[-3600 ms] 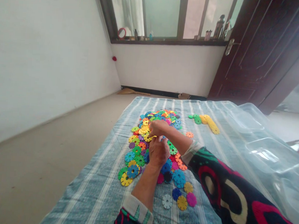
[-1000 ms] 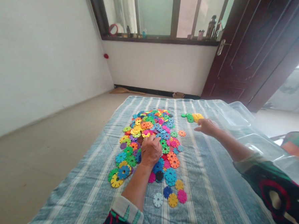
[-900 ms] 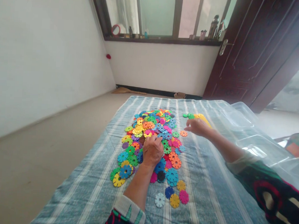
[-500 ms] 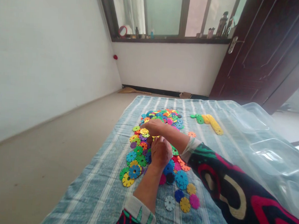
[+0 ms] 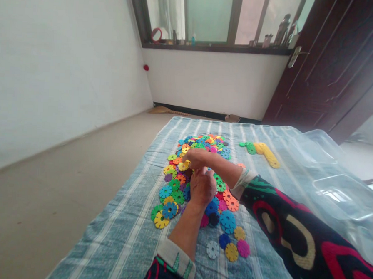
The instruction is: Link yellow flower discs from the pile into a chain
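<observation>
Over the middle of a pile of colourful notched plastic discs [image 5: 177, 196], my two hands work close together. My left hand [image 5: 202, 187] is closed, its fingers curled away from view, so whatever is in them is hidden. Just beyond it, my right hand [image 5: 195, 158] reaches across from the right with its fingers pinched down. A yellow notched disc [image 5: 183, 166] shows under those fingertips and appears held. Near the pile's front lie a few separate discs, among them a pale grey one [image 5: 212, 250] and a magenta one [image 5: 243, 248].
A joined row of green and yellow discs [image 5: 268, 155] lies at the back right. Clear plastic containers [image 5: 342, 210] stand along the right side of the striped cloth [image 5: 132, 220]. Beyond are a windowsill with small items and a dark red door [image 5: 327, 72].
My right hand has shifted slightly right, with the yellow disc under its fingers. My left hand stays closed and has barely moved. The whole view has shifted a little.
</observation>
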The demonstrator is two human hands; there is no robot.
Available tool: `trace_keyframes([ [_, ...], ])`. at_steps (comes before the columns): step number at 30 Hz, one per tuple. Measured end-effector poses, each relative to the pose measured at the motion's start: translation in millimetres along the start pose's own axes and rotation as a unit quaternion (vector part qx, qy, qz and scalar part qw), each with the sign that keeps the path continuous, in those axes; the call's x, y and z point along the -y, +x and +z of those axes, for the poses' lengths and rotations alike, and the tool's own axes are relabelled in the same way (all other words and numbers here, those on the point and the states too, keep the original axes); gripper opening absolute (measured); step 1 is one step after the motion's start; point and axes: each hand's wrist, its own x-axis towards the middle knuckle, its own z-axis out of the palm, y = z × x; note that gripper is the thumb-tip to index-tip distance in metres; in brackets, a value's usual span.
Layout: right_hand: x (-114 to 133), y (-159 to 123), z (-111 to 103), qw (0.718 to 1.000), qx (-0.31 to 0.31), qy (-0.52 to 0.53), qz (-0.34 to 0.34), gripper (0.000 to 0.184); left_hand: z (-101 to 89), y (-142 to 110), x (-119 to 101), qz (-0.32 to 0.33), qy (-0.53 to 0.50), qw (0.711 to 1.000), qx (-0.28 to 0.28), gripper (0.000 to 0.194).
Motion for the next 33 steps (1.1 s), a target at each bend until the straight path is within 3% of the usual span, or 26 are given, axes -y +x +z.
trace_keyframes([
  [4, -17.7, -21.7, -2.1, 0.99, -0.034, 0.136, -0.002, 0.036, 3.9, 0.6, 2.6, 0.021, -0.015, 1.0, -0.009, 0.032],
  [7, -34.0, -41.7, -4.4, 0.961, -0.033, 0.271, 0.04, 0.025, 4.9, 1.4, 3.6, 0.03, -0.02, 0.999, -0.014, 0.032],
  [10, -57.2, -69.3, -5.9, 0.937, -0.044, 0.335, 0.084, 0.015, 4.1, 3.0, 3.3, 0.028, -0.02, 0.999, -0.016, 0.031],
  [13, -92.8, -106.8, -3.6, 0.932, -0.074, 0.321, 0.148, 0.009, 3.8, 4.8, 3.6, 0.023, -0.021, 0.999, -0.019, 0.03],
  [18, -166.4, -178.8, 15.1, 0.91, -0.115, 0.23, 0.326, 0.005, 5.9, 7.2, 5.7, 0.03, -0.026, 0.999, -0.027, 0.03],
  [21, -198.5, -212.9, 34.6, 0.89, -0.086, 0.204, 0.399, 0.004, 6.7, 8.0, 6.2, 0.031, -0.027, 0.999, -0.034, 0.032],
  [27, -218.1, -240.5, 69.1, 0.87, -0.053, 0.199, 0.448, 0.003, 6.1, 8.8, 5.9, 0.03, -0.021, 0.999, -0.033, 0.034],
  [33, -221.0, -239.7, 74.9, 0.869, -0.063, 0.207, 0.445, 0.007, 7.6, 8.7, 7.2, 0.035, -0.024, 0.998, -0.038, 0.033],
])
